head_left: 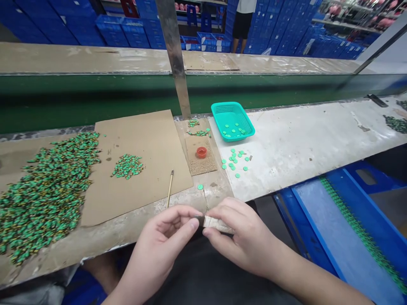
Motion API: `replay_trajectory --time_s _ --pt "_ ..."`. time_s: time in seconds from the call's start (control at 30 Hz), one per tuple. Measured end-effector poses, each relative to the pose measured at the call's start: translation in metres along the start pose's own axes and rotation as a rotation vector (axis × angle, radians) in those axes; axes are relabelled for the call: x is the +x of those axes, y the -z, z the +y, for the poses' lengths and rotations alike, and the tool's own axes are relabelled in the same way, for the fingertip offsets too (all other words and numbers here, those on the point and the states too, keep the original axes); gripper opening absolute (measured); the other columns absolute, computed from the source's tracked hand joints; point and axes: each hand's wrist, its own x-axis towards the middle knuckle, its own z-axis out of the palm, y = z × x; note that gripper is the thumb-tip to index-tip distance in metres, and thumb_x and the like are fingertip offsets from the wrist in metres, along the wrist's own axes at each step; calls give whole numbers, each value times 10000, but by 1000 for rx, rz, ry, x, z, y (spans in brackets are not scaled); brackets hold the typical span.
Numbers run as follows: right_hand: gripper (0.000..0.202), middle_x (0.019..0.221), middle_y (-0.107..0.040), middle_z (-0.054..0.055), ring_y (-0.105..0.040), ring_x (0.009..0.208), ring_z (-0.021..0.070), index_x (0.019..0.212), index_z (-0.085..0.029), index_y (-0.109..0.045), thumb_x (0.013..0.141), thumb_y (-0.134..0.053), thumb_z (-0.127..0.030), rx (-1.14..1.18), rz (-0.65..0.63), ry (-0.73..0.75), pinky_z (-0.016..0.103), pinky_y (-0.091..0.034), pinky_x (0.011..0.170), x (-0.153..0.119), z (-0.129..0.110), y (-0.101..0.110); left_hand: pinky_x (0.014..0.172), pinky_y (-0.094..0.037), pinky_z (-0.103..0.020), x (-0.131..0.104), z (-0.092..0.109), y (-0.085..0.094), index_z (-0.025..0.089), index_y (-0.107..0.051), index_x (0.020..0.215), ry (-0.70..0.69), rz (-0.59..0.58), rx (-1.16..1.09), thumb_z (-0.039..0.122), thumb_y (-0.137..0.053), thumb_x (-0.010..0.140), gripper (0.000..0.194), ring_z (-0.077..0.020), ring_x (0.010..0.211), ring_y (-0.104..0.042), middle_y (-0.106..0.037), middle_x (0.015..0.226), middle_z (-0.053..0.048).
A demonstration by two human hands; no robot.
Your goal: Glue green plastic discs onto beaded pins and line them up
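Note:
In front of my body, both hands meet at a short tool with a whitish wrapped handle and a dark end. My right hand is closed around the pale handle. At the dark end, my left hand pinches with thumb and curled fingers; anything small between them is hidden. Just beyond the hands, a round green disc lies on the table edge. A thin brush rests to its left. Farther back, a small red cup stands on a brown board.
Cardboard bears a small pile of green pieces; a larger heap spreads left. Green discs lie by a turquoise basket. A metal post rises behind. Blue crates stand lower right. A person stands beyond.

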Motion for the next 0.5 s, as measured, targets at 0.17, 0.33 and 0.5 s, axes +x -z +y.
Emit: replay_trajectory --time_s 0.17,0.33,0.5 --pt "24 959 -788 48 -742 889 225 1144 -205 -752 1150 -733 -219 -53 -21 47 350 -601 811 6 -1 -4 489 -260 -179 4 -17 7 202 -852 980 201 -97 -224 819 -1028 778 673 -69 549 -286 -410 587 69" --pt "54 994 -798 46 -761 899 225 1176 -211 -734 1147 -712 -170 -83 -77 90 342 -611 809 12 -5 -14 521 -207 -195 -5 -29 10 205 -785 996 344 -125 -442 811 -1083 686 743 -59 564 -191 -330 590 111" --pt "153 984 -797 48 -778 874 237 1218 -203 -738 1093 -720 -117 -116 -153 183 355 -638 788 16 -5 -34 522 -225 -222 -20 -40 24 212 -756 1006 296 -4 -425 878 -1047 644 812 -72 552 -167 -284 576 128"
